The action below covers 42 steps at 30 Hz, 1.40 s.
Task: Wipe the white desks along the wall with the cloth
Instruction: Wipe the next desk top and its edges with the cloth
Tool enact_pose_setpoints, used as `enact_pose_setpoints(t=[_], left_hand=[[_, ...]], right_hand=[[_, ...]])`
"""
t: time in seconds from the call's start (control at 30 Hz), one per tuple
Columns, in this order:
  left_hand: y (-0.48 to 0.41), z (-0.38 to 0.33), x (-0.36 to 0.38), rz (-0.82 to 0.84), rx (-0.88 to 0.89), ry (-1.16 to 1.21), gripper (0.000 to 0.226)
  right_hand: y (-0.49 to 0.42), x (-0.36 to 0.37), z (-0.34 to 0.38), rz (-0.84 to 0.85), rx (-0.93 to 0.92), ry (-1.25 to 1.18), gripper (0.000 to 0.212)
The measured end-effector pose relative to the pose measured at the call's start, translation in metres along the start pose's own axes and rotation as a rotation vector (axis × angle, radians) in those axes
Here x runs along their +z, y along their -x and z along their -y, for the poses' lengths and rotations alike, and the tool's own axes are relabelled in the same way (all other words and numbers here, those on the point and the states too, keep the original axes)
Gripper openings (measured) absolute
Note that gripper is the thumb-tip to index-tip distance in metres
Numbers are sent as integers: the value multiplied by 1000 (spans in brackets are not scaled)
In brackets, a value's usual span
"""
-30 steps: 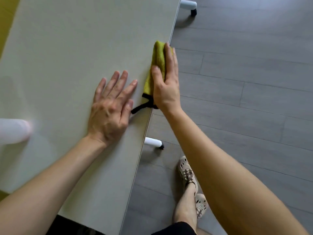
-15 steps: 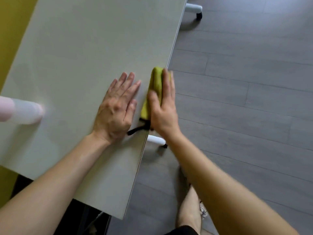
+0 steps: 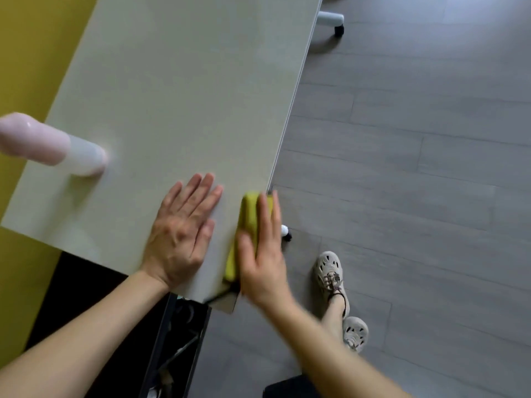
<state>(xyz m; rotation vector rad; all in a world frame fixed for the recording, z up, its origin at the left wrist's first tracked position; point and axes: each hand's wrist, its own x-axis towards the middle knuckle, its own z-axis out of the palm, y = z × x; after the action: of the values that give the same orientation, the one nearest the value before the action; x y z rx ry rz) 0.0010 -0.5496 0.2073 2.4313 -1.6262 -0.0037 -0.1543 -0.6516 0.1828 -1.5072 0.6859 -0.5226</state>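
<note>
From the head view, a long white surface (image 3: pixel 186 96) runs along a yellow wall (image 3: pixel 26 53). The left hand (image 3: pixel 179 234) lies flat on the surface near its close end. Its fingers (image 3: pixel 201 188) are straight, a little spread, and hold nothing.

The yellow cloth (image 3: pixel 248 222) sits on the right edge of the surface, just beside the left hand. It seems to fold over that edge. The right hand (image 3: pixel 263 254) presses on the cloth. Its fingers (image 3: pixel 265 214) are straight and lie along the side of the cloth, and the thumb rests on top of it. This hand is blurry. A dark strip hangs from the near end of the cloth.

A bottle (image 3: pixel 57 147) with a pink top and a pale body stands on the surface by the wall, well apart from both hands. It is blurry too.

The floor (image 3: pixel 402 168) is grey wood boards. Two pale shoes (image 3: pixel 329 271) with holes stand on it near the corner of the surface. A small black wheel (image 3: pixel 339 30) on a white leg shows at the far end, and another wheel (image 3: pixel 286 232) peeks out just beside the right hand. A dark thing (image 3: pixel 175 340) sits under the close end; I cannot tell what it is.
</note>
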Motion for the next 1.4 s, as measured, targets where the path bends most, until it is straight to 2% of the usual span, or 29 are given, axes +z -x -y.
enact_pose_setpoints(t=[0.13, 0.23, 0.33, 0.47, 0.53, 0.67, 0.77, 0.87, 0.97, 1.17, 1.27, 1.4], left_hand=[[0, 2, 2, -27, 3, 1, 59], [-1, 3, 5, -37, -1, 11, 59], [-1, 4, 5, -44, -13, 18, 60], [1, 4, 6, -44, 1, 11, 60], [1, 3, 6, -41, -1, 9, 60], [2, 2, 7, -61, 8, -1, 60], [2, 2, 8, -64, -4, 8, 61], [2, 1, 9, -61, -7, 11, 61], [2, 4, 10, -65, 6, 9, 61], [2, 2, 12, -62, 2, -16, 61], [1, 1, 10, -41, -8, -1, 61], [1, -3, 5, 58, -53, 14, 63]], right_hand=[[-134, -31, 2, -100, 5, 49, 74], [-158, -31, 4, -168, 26, 54, 76], [-77, -1, 5, -195, 23, -14, 73], [74, 25, 3, -69, 59, -55, 75], [85, 26, 8, -43, 104, -63, 78], [-14, 11, 9, -118, 45, -92, 75], [-105, -12, 13, -183, 102, -83, 83], [-132, -20, 17, -214, 149, -62, 86], [-84, -2, 17, -228, 135, -44, 80], [94, 40, 5, -209, 159, 34, 75], [119, 29, 14, -119, 199, 81, 78], [131, -18, 49, -73, 394, 265, 81]])
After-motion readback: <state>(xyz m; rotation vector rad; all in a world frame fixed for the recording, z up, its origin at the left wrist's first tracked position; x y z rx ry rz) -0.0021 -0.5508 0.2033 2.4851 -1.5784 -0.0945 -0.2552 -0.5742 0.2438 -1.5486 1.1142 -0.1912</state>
